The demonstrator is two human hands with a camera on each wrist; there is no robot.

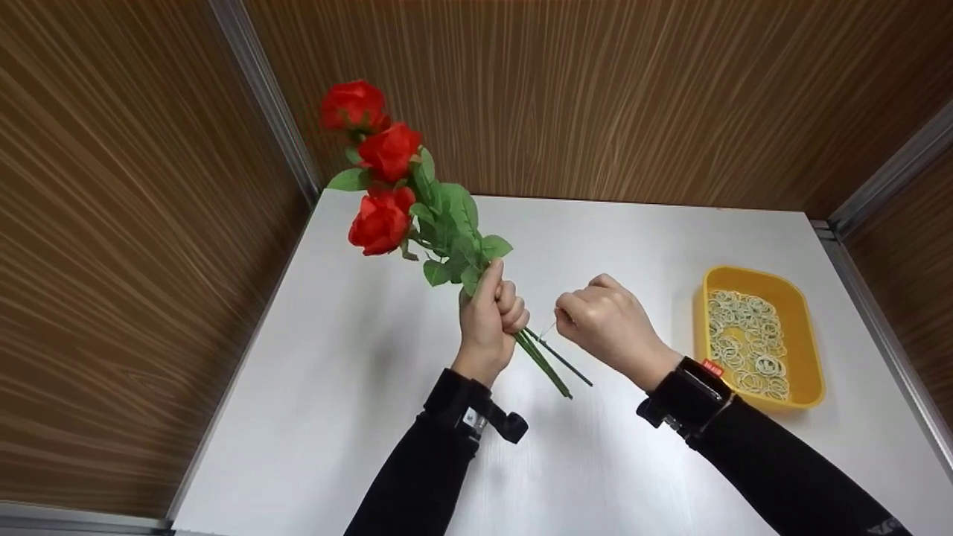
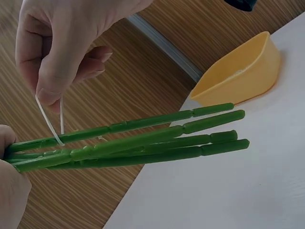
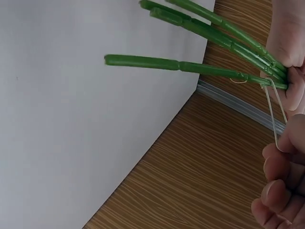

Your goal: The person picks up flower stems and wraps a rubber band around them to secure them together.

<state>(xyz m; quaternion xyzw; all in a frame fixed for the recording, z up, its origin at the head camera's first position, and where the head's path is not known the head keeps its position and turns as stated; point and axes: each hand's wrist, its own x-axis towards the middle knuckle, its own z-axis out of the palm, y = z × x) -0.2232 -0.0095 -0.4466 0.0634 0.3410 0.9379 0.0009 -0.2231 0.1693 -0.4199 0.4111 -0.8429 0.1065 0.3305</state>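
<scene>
My left hand (image 1: 491,320) grips a bunch of artificial red roses (image 1: 381,221) by the green stems (image 1: 552,369), thumb pointing up along them. The blooms lean to the upper left, above green leaves (image 1: 456,212). Thumb and finger of my right hand (image 1: 607,318) pinch a pale rubber band (image 2: 48,120), pulled taut into a narrow loop. Its far end hooks around one stem close to the left fist, as the right wrist view shows. That stem (image 3: 143,62) splays apart from the others, whose cut ends stick out free.
To the right of my right hand, a yellow bin (image 1: 807,361) holds many loose rubber bands (image 1: 744,320) on the white table (image 1: 320,417). Wood-grain panels (image 1: 595,97) enclose the table at the back and sides.
</scene>
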